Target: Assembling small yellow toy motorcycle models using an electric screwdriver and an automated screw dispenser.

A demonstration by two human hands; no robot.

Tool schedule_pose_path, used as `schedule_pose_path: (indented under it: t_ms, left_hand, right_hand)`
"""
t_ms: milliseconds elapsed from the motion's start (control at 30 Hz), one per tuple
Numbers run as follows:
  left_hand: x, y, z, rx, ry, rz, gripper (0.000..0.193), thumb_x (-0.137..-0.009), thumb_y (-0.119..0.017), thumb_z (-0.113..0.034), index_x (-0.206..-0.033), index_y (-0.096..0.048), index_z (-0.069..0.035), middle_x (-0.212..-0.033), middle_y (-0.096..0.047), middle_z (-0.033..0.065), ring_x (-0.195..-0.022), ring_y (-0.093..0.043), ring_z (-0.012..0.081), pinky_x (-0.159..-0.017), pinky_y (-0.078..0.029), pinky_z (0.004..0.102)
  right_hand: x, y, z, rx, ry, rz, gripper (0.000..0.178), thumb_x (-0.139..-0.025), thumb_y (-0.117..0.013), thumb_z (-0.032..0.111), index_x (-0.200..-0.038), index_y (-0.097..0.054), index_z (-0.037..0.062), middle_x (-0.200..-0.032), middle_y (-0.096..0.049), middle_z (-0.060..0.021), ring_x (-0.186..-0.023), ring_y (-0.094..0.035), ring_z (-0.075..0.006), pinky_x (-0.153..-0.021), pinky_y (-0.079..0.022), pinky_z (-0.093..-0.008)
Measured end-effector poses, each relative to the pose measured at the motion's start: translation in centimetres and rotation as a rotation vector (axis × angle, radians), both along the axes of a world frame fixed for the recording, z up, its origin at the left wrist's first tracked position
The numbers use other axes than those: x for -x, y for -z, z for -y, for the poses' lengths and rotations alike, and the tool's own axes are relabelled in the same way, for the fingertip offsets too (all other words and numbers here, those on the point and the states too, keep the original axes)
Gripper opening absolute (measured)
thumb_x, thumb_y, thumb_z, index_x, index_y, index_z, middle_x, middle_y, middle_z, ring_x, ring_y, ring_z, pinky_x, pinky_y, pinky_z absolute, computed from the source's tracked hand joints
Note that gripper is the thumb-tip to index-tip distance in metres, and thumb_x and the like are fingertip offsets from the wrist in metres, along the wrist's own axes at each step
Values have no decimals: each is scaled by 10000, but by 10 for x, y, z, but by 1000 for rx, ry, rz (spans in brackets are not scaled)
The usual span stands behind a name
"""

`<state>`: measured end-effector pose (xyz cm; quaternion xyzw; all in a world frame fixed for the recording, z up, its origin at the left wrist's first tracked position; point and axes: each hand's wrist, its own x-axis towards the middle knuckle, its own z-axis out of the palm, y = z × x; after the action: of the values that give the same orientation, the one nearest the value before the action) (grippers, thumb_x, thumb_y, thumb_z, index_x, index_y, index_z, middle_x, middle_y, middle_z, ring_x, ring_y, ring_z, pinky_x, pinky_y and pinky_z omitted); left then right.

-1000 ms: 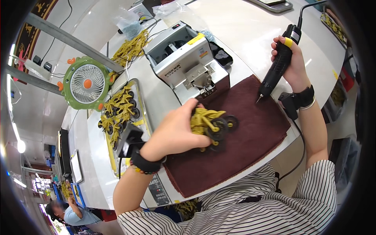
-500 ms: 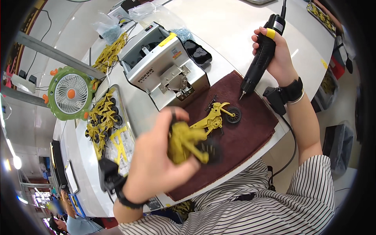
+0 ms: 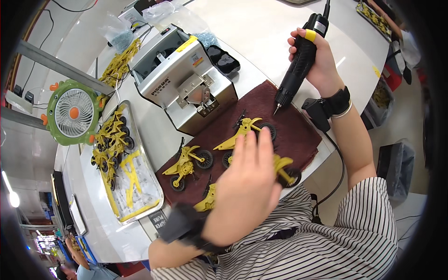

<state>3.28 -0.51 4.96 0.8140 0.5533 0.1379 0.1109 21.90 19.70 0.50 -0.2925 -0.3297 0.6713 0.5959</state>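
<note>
- On the white table, a dark red mat carries the work; it lies directly in front of the person, between both hands.
- Behind the mat, touching its far edge, stands a grey metal feeder machine. Left of the mat lies a metal tray of yellow parts, with a green desk fan beyond it.
- Left hand: raised above the near half of the mat, back toward the camera, fingers extended and close together. It hides part of a yellow toy motorcycle beneath it; whether the grip touches that model cannot be told.
- Right hand: grip clamped around a black electric screwdriver, held tilted, bit pointing down and to the person's left, just above the far right part of the mat.
- Key relation: a second yellow toy motorcycle lies flat on the mat just below and left of the bit, its long axis running from lower left to upper right. The right hand is the nearer one to it.
- A third toy motorcycle lies farther left on the mat, apart from both hands.
</note>
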Motion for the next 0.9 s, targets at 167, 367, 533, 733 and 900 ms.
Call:
schedule_pose_path:
  t_ms: [167,367,533,733,900]
  left_hand:
    - [-12,43,-15,6,-14,-214,831,-692,-571,-268,-1388,-219,18,-1394,-255,279,-1292,-210,485,-1015,-154,617]
    - [9,35,-28,130,106,-230,953,-642,-625,-428,-1434,-184,-136,-1457,-126,244,-1320,-94,501,-956,-98,717]
    - [19,23,-37,135,301,-88,899,-572,-691,-573,-1361,-380,-273,-1438,-209,202,-1298,-163,498,-976,-198,657]
    - [34,38,-33,34,166,-135,705,-671,-652,-532,-1290,-472,-246,-1361,-334,182,-1246,-277,457,-961,-305,522]
    - [50,11,-19,29,125,-77,768,-674,-676,-537,-1317,-447,-186,-1384,-322,207,-1255,-304,438,-991,-292,495]
  right_hand:
    - [4,-1,3,10,6,-11,216,-788,-608,204,-910,-549,35,-785,-600,-67,-631,-564,-117,-617,-476,-253]
    - [1,-3,4,-4,15,1,224,-789,-596,215,-915,-551,36,-801,-596,-66,-648,-566,-125,-637,-482,-269]
    - [2,-5,4,-9,12,4,219,-791,-592,205,-915,-544,31,-795,-593,-66,-644,-560,-120,-634,-478,-263]
    - [4,-4,5,1,6,-30,220,-792,-595,190,-915,-530,20,-792,-587,-71,-638,-552,-117,-629,-473,-253]
    - [4,-5,3,-8,-6,-24,221,-798,-602,190,-912,-525,17,-792,-586,-71,-640,-552,-115,-634,-473,-251]
